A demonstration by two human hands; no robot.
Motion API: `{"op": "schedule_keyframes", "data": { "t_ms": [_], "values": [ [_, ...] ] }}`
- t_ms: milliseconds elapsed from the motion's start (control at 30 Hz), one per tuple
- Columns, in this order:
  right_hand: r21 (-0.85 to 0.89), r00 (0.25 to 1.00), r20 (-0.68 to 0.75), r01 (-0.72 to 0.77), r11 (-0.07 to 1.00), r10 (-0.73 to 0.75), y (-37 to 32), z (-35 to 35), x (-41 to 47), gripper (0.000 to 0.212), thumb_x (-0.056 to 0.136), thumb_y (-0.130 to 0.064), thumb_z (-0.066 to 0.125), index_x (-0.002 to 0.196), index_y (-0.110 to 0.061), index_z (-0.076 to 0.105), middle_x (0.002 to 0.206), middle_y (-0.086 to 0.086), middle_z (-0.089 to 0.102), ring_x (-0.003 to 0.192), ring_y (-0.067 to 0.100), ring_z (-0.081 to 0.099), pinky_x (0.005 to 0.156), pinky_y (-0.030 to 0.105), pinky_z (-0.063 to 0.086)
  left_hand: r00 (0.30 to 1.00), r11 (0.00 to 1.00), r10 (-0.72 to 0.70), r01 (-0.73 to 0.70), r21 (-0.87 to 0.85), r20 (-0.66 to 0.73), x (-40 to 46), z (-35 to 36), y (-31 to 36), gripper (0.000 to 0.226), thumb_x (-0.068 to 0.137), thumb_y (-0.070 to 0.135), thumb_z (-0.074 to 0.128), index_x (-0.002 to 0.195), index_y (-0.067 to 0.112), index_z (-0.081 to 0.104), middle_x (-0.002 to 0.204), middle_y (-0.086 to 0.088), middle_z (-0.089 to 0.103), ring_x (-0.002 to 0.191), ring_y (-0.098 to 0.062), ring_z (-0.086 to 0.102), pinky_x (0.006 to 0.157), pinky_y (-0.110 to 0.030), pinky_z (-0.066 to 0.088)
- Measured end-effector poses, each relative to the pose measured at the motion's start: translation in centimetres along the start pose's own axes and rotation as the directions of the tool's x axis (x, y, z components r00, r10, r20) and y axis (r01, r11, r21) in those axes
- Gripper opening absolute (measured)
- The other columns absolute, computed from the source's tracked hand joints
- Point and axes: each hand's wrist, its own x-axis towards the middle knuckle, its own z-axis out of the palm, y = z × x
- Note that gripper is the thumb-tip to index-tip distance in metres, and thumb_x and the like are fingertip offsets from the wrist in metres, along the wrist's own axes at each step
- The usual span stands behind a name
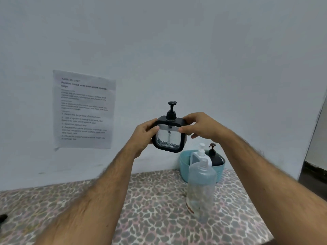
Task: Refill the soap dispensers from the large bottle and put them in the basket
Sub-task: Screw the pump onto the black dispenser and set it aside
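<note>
I'm gripping the black-framed clear dispenser [169, 134] upright with both hands, left hand [144, 137], right hand [198, 127]; basket [184, 167] sitting below right hand.

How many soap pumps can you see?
3: a black-framed dispenser held up in both hands, and a white dispenser and a black dispenser in the blue basket.

The wall sheet's [84, 109] small print is blurred; a dark object [3, 218] is cut off left.
</note>
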Motion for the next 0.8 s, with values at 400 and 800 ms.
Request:
{"op": "schedule_keyframes", "data": {
  "t_ms": [400,800],
  "values": [
    [0.086,0.956,-0.268,-0.099,0.991,0.118,9.5,-0.4,2.7,0.039,0.067,-0.033,0.086,0.097,-0.015,0.067,0.09,0.001,0.071,0.082,0.02,0.072,0.072,0.04,0.062,0.998,0.997,-0.054,0.053,-0.049,-0.022,8.4,6.9,-7.3,0.034,0.101,0.007,0.05,0.131,0.015,0.063,0.115,0.003,0.07,0.094,-0.001,0.067,0.088,-0.031,0.057],
    [-0.007,0.87,-0.443,-0.246,0.969,0.217,15.1,3.2,3.0,0.037,0.068,-0.045,0.081,0.09,-0.024,0.06,0.083,-0.013,0.065,0.077,0.004,0.062,0.064,0.024,0.048,0.972,0.983,-0.179,0.17,-0.072,-0.152,10.9,10.9,-13.0,0.018,0.093,0.005,0.062,0.102,0.019,0.071,0.099,0.0,0.072,0.095,-0.016,0.068,0.083,-0.029,0.056]
  ]
}}
